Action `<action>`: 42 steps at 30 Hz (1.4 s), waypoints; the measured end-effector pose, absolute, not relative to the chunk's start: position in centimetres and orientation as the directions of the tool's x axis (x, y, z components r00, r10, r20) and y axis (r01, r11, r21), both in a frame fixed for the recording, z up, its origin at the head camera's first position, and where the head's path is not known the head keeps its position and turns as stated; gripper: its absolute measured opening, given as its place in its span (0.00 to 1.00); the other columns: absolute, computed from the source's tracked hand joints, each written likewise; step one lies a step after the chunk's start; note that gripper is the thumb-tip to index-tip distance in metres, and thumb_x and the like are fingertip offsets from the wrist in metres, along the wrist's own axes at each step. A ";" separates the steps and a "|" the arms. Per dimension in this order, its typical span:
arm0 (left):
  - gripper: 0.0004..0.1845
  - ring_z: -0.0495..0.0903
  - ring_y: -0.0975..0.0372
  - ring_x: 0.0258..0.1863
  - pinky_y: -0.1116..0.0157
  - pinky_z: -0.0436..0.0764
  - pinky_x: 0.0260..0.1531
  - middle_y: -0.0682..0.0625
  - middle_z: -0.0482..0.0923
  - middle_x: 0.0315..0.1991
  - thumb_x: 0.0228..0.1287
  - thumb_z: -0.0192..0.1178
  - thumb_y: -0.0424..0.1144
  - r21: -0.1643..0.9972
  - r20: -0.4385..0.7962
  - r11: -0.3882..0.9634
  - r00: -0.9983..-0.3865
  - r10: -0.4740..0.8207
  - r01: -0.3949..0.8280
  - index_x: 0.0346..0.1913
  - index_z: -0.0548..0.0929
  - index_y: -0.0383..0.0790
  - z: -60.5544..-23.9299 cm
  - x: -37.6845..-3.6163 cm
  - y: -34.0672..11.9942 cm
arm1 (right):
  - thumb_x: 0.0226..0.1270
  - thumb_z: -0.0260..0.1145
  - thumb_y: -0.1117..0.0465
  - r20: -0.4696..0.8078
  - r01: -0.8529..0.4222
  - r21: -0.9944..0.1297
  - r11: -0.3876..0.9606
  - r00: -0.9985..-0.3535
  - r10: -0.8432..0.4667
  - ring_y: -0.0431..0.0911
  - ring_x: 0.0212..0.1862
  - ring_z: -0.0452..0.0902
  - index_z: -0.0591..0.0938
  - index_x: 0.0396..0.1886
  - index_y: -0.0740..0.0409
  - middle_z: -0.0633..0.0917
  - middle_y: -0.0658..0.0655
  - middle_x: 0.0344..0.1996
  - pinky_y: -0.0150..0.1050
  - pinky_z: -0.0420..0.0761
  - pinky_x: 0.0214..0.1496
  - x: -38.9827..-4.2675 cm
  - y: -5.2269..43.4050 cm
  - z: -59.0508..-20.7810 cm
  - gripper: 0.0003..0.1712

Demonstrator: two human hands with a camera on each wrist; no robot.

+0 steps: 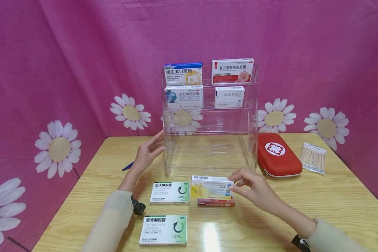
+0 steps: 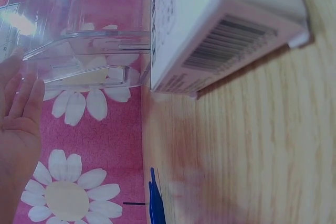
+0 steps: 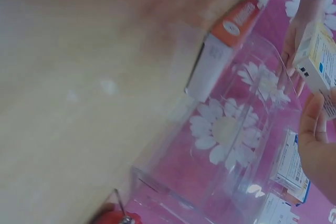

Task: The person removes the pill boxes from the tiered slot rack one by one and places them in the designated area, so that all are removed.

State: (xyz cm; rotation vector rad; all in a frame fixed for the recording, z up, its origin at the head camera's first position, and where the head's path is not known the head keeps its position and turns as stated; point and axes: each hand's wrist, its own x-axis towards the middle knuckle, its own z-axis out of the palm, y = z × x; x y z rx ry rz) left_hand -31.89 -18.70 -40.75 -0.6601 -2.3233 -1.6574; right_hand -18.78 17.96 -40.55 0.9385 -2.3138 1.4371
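The held box [image 1: 208,189] is white and yellow, the case [image 1: 279,156] red, the curtain [image 1: 129,52] white-flowered magenta.

Carton [image 1: 208,187]: white and yellow, flat, rectangular; barcode along upper edge, yellow figure at left of front panel, blue mark near right end. Lower centre of head frame. Raised off the surface [image 1: 97,168], front panel tipped upward; right end pinched between thumb and fingers of right hand [image 1: 252,187].

Rack [image 1: 208,111]: clear plastic, tiered, stepped back with height. Standing upright, centre of head frame. Left hand [image 1: 146,152] at left side panel, fingers extended.
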 end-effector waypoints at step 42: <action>0.32 0.74 0.46 0.65 0.61 0.79 0.62 0.38 0.71 0.68 0.66 0.61 0.29 0.840 0.422 0.261 -0.875 0.236 0.475 0.72 0.67 0.42 -40.7 -31.9 -18.7 | 0.62 0.71 0.57 0.106 -0.404 -0.808 0.428 -0.816 -0.568 0.29 0.33 0.74 0.80 0.37 0.52 0.83 0.47 0.28 0.27 0.80 0.29 -14.8 19.2 -44.0 0.09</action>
